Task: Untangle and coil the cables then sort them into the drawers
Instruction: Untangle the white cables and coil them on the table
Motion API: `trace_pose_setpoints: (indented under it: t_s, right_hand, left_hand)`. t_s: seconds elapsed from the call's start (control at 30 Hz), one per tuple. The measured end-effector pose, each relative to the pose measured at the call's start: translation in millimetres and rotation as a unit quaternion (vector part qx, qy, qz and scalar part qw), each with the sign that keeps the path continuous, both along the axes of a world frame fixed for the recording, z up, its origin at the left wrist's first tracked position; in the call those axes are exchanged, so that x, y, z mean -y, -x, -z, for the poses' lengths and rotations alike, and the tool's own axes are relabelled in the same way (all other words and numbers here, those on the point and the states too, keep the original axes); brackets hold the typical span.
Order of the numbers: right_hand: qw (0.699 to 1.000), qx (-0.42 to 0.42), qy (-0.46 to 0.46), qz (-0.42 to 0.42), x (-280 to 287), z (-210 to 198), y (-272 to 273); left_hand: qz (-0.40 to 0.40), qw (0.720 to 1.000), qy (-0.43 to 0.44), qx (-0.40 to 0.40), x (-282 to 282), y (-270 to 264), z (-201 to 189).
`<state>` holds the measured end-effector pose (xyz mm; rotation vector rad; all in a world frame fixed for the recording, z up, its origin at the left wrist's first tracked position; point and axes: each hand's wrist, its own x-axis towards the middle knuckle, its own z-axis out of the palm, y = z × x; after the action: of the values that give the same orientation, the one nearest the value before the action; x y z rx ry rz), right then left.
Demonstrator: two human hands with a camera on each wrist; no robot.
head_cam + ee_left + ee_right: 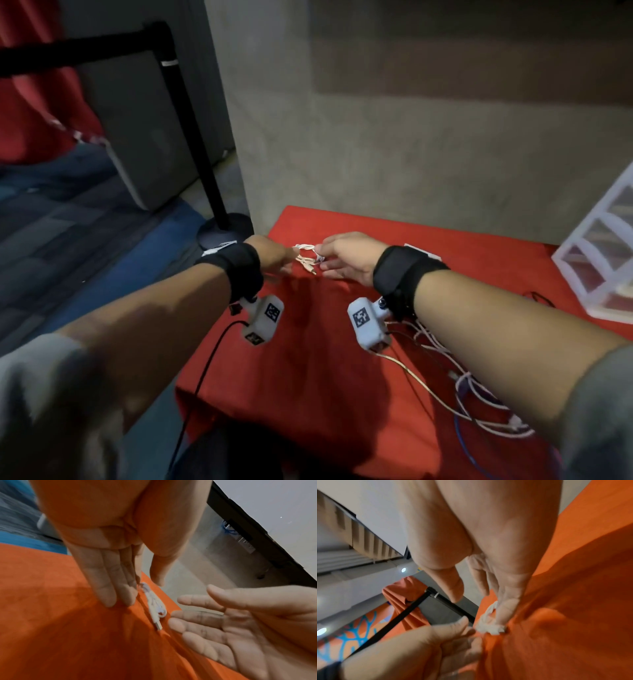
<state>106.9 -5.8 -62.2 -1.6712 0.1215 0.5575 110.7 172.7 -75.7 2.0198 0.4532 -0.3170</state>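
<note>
Fingers (109, 588) of the left hand (270, 255) lie straight and together, tips down on the red cloth (308, 342) right beside a small coiled white cable (155, 604), which rests near the cloth's far left corner with its plug pointing toward the person. From the left wrist view the right hand (240, 622) is spread, palm up, fingers apart and straight, just beside the coil; from the right wrist view one fingertip (505, 609) touches the bundle (whether it presses or merely rests, I cannot tell). Both wrists carry black straps with white camera blocks. Under the right forearm lies a tangle of white and blue cables (479, 394), well apart from the coil. A clear plastic drawer unit (603, 260) stands at the cloth's right edge. Beyond the left corner stands a black stanchion post (191, 137) on the floor.
</note>
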Motion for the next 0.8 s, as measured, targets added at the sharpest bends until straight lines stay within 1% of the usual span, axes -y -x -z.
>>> trace_pose_setpoints:
  t_s: [0.07,0.1,0.13,0.17,0.2,0.23,0.27,0.3,0.33,0.37,0.4,0.43,0.47,0.5,0.53,0.6,0.67,0.7,0.77,0.8]
  right_hand:
    - [1.000,0.000,0.010,-0.026,13,-7,8]
    - [0.999,0.005,0.013,-0.034,24,-13,17]
    - [0.999,0.017,0.018,-0.038,37,-19,26]
    - [0.998,0.034,0.030,-0.044,53,-24,36]
    - [0.996,0.056,0.049,-0.056,69,-29,48]
    - [0.992,0.079,0.075,-0.070,86,-34,61]
    - [0.985,0.099,0.109,-0.086,104,-38,74]
    - [0.976,0.117,0.150,-0.105,121,-40,89]
    - [0.964,0.133,0.196,-0.124,137,-41,103]
    - [0.949,0.146,0.239,-0.142,153,-42,116]
    - [0.937,0.155,0.273,-0.156,166,-41,130]
    - [0.924,0.164,0.302,-0.165,178,-40,144]
    - [0.913,0.174,0.328,-0.169,186,-40,155]
    - [0.905,0.183,0.346,-0.164,194,-39,166]
    - [0.903,0.193,0.354,-0.151,200,-40,176]
    - [0.900,0.222,0.361,-0.101,208,-41,186]
    - [0.883,0.260,0.389,-0.047,216,-42,192]
    - [0.874,0.270,0.403,-0.033,221,-43,193]
    - [0.867,0.262,0.422,-0.033,227,-41,195]
    - [0.868,0.253,0.425,-0.039,229,-38,195]
  left_hand:
    - [0.002,1.000,0.011,-0.014,-1,2,2]
    - [0.006,1.000,-0.027,0.001,-3,1,4]
    - [0.016,0.994,-0.100,0.038,-2,1,6]
    - [0.026,0.980,-0.179,0.086,0,5,5]
    - [0.028,0.964,-0.226,0.140,5,12,5]
    - [0.041,0.955,-0.225,0.191,16,25,1]
    - [0.071,0.951,-0.191,0.233,29,36,0]
    - [0.118,0.947,-0.155,0.256,44,51,-2]
    - [0.184,0.939,-0.130,0.261,61,65,-1]
    - [0.258,0.925,-0.128,0.248,78,82,-1]
    - [0.332,0.903,-0.146,0.232,94,97,3]
    - [0.395,0.873,-0.181,0.220,110,110,8]
    - [0.442,0.840,-0.224,0.221,124,121,13]
    - [0.466,0.815,-0.268,0.217,135,128,17]
    - [0.469,0.805,-0.298,0.209,144,132,22]
    - [0.447,0.810,-0.323,0.202,153,133,23]
    - [0.413,0.813,-0.329,0.246,163,135,20]
    - [0.395,0.814,-0.325,0.276,168,136,18]
    - [0.379,0.809,-0.313,0.323,182,138,14]
    - [0.379,0.807,-0.310,0.331,190,138,13]
